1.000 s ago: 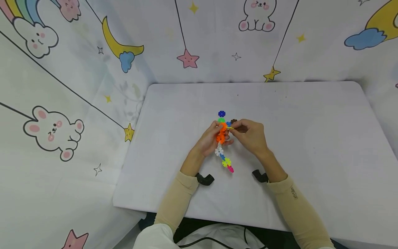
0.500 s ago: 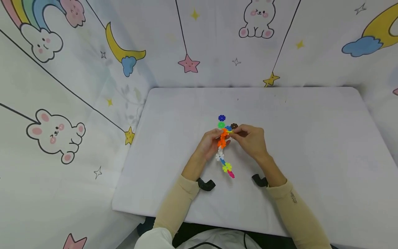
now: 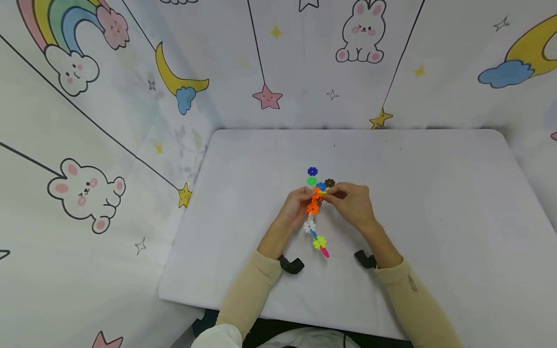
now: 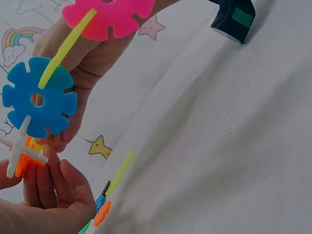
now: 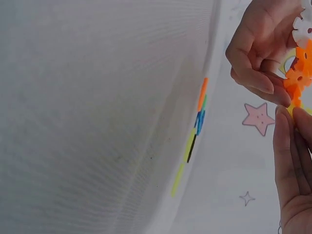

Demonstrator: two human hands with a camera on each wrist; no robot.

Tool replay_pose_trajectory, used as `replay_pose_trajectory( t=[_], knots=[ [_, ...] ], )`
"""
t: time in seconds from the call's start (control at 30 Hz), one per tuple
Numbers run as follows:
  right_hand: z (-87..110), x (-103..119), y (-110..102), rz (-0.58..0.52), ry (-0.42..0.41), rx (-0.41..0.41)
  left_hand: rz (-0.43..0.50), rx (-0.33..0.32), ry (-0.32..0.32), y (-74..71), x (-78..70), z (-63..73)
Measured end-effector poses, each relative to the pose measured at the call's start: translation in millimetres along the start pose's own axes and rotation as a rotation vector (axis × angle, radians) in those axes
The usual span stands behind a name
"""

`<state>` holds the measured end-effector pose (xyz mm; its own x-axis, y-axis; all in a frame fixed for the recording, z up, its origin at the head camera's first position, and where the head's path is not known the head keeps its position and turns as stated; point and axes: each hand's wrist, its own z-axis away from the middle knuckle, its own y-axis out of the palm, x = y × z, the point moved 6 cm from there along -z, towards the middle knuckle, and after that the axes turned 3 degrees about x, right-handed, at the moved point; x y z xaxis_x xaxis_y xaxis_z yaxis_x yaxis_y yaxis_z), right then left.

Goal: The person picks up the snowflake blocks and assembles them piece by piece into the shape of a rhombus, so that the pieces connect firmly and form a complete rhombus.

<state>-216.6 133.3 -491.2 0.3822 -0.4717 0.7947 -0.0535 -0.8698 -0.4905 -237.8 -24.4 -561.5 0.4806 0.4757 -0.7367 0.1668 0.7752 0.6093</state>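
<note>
My left hand [image 3: 296,208] grips a chain of flower-shaped interlocking discs by its upper end, at an orange disc [image 3: 313,209]. Below this hang a white disc [image 3: 309,226], a blue disc [image 4: 19,97] seen large in the left wrist view, a yellow-green disc [image 3: 319,242] and a pink disc [image 3: 324,252] at the tail. With thumb and fingertips my right hand [image 3: 352,203] pinches a yellow disc [image 5: 296,105] right against the orange end of the chain. Fingers partly hide that joint.
On the white table [image 3: 435,217], just beyond the hands, lie loose discs: dark blue [image 3: 312,171], green [image 3: 311,181], blue [image 3: 321,186] and brown [image 3: 329,182]. A black wrist device [image 3: 292,266] juts from the left wrist, another [image 3: 365,259] from the right.
The head view has tilted up, so everything sits lower in it. Both hands stay together at the orange end, the yellow disc still pinched, with only slight finger movement.
</note>
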Motion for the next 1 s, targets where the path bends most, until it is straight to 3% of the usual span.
replay_pose_trajectory(
  t=[0.13, 0.33, 0.57, 0.77, 1.0],
  knots=[
    [1.9, -1, -1, 0.016, 0.02, 0.021, -0.016, 0.021, -0.007, 2.2, 1.2, 2.1],
    [1.5, -7, -3, 0.042, 0.103, 0.132, -0.015, 0.025, -0.009, 3.6, 3.1, 3.3],
    [3.1, -20, -25, 0.215, 0.287, 0.196, 0.03, -0.067, -0.002, -4.3, 1.7, 6.3],
    [1.7, -38, -34, 0.317, 0.452, 0.277, 0.056, -0.055, 0.003, -7.0, -0.3, 7.4],
    [-9.9, -54, -23, 0.361, 0.445, 0.35, 0.039, 0.014, 0.007, -4.7, -6.5, 5.2]
  ],
)
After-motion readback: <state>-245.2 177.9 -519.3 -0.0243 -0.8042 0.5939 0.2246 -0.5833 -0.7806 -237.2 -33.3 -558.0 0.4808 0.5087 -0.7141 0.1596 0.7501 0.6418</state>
